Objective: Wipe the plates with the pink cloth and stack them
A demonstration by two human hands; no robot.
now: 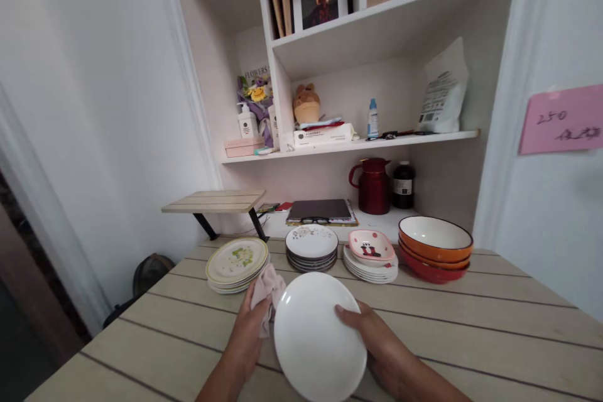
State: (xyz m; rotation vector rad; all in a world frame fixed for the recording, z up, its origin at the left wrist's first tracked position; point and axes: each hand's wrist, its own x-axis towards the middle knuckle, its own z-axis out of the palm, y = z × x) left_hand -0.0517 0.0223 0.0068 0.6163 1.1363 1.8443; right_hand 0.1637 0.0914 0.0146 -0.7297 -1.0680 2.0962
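A plain white plate is held up over the table in my right hand, its thumb on the upper face and the other fingers hidden behind the rim. My left hand is closed around a crumpled pale pink cloth, just beside the plate's left edge. Beyond my hands stand a stack of cream plates with a yellow rim and floral print, a stack of dark-edged flowered plates, and white plates topped by a pink patterned bowl.
Nested orange and red bowls stand at the table's right. Behind are a laptop, glasses, a red jug and a dark bottle. A small raised wooden shelf stands at left, with white shelving above.
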